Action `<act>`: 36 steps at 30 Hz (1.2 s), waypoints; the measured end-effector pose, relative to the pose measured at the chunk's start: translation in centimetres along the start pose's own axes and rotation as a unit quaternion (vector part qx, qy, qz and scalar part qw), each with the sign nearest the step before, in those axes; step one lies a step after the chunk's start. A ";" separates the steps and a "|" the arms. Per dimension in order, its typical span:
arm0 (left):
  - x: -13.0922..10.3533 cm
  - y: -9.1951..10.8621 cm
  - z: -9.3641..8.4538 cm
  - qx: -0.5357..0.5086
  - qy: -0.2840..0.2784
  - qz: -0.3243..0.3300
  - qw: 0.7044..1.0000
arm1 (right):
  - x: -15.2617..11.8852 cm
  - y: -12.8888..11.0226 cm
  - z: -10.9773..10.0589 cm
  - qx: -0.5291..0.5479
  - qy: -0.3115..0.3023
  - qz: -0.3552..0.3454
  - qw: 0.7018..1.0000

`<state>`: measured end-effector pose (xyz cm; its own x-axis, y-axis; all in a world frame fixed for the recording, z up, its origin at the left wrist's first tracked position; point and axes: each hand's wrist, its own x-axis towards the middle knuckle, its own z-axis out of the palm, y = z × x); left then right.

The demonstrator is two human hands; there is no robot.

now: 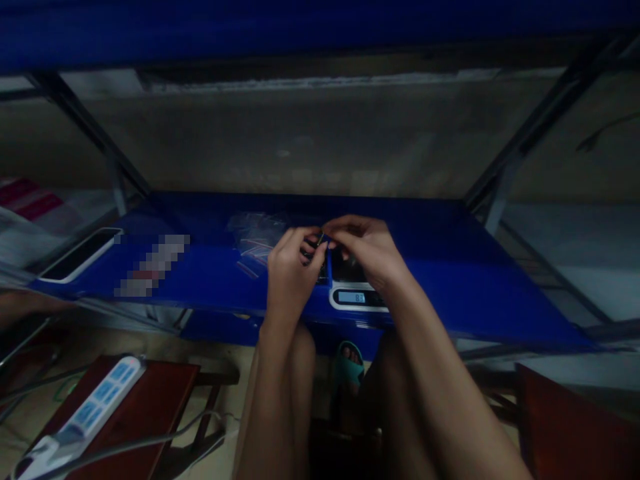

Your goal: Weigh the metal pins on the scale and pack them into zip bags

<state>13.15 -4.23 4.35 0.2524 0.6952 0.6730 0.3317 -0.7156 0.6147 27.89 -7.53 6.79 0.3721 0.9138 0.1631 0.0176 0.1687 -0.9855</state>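
Note:
My left hand (pixel 293 263) and my right hand (pixel 369 250) meet over the blue table, their fingertips pinched around a small thin yellowish piece (pixel 321 237) whose kind I cannot make out. Below my right hand lies a digital scale (pixel 337 299) with a white rim, a dark weighing plate and a lit display; the right wrist and forearm cover part of it. Partly hidden under my left hand is a small patch of dark items (pixel 323 272), too unclear to name. Several clear plastic zip bags (pixel 255 233) are piled just left of my left hand.
A white-framed phone-like device (pixel 83 255) lies at the table's left end. Metal legs and an upper blue shelf (pixel 320 30) frame the blue table (pixel 450 267). A power strip (pixel 100 403) rests on a brown stool (pixel 150 413) at lower left, with cables nearby.

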 end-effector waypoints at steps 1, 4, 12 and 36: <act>0.0 0.0 0.0 0.000 0.001 0.002 1.000 | 0.0 0.0 0.0 0.004 -0.001 0.002 1.000; -0.1 0.0 0.2 -0.022 0.006 -0.017 1.000 | 0.0 0.0 -0.1 0.006 -0.012 -0.003 1.000; -0.3 -0.5 0.8 -0.125 -0.006 -0.089 0.988 | 0.1 0.1 -0.3 0.005 -0.024 -0.025 0.999; 0.0 -0.7 -1.3 -0.079 0.088 -0.184 0.976 | -1.1 0.2 -3.9 -0.370 0.173 -0.113 0.906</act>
<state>11.70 -3.83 4.44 -0.0218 0.8948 0.4459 0.2236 -0.4303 0.8745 31.15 -9.92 6.25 0.5470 0.6952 0.4663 0.6994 -0.0735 -0.7109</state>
